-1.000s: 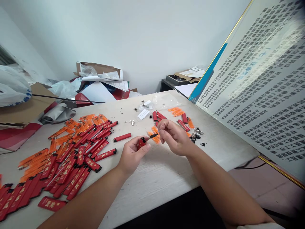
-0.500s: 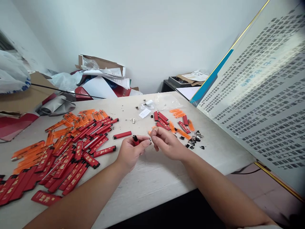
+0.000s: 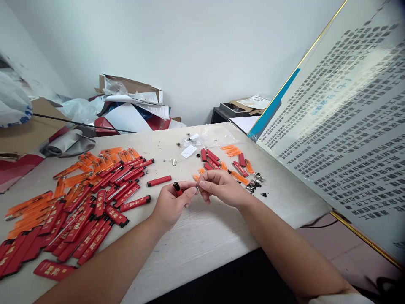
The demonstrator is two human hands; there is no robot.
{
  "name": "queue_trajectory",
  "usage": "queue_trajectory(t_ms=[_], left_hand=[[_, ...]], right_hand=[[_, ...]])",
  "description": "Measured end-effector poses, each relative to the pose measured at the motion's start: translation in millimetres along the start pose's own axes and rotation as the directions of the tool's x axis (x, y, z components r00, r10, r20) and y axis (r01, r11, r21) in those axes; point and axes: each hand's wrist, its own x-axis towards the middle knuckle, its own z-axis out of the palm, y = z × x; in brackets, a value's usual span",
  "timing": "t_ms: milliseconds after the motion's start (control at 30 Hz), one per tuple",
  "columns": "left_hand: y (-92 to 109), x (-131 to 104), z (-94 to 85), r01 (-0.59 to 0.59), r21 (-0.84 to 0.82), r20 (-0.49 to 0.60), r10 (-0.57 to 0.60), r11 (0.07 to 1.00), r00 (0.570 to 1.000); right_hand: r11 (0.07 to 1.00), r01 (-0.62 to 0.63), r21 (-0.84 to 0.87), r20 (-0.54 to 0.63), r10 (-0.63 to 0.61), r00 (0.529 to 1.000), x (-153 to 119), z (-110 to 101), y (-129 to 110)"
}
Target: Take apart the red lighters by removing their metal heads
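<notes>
My left hand [image 3: 172, 205] pinches a red lighter [image 3: 177, 188] black end up above the white table [image 3: 202, 236], steadying it while my right hand [image 3: 221, 188] fingertips close on a tiny metal part [image 3: 197, 189] beside its top.

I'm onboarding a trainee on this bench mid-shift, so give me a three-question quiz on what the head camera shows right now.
1. True or false: the left hand holds a red lighter with a black end.
2. Where does the big pile of red and orange lighters lie: A, on the person's left; B, on the person's right; C, on the floor?
3. What leans along the right edge of the table?

Key
1. True.
2. A.
3. A large printed board. The right hand meets the left hand's fingertips; what it pinches is too small to tell.
</notes>
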Motion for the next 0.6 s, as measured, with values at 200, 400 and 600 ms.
queue_trajectory(t_ms=[200,400,600], left_hand=[[4.8,1.6,-3.6,-0.142,0.343,0.051,0.132,0.928,0.99],[7.7,1.3,-5.0,-0.229,0.379,0.09,0.21,0.896,0.973],[14.2,-2.0,-0.2,-0.255,0.38,0.117,0.228,0.889,0.967]], right_hand=[[0.998,-0.049,-0.041,-0.015,0.049,0.999,2.3,-1.7,2.7],[0.992,-0.102,0.078,0.062,0.097,0.993,3.1,-5.3,2.6],[0.997,-0.061,0.058,0.177,0.05,0.983,2.0,-11.7,2.2]])
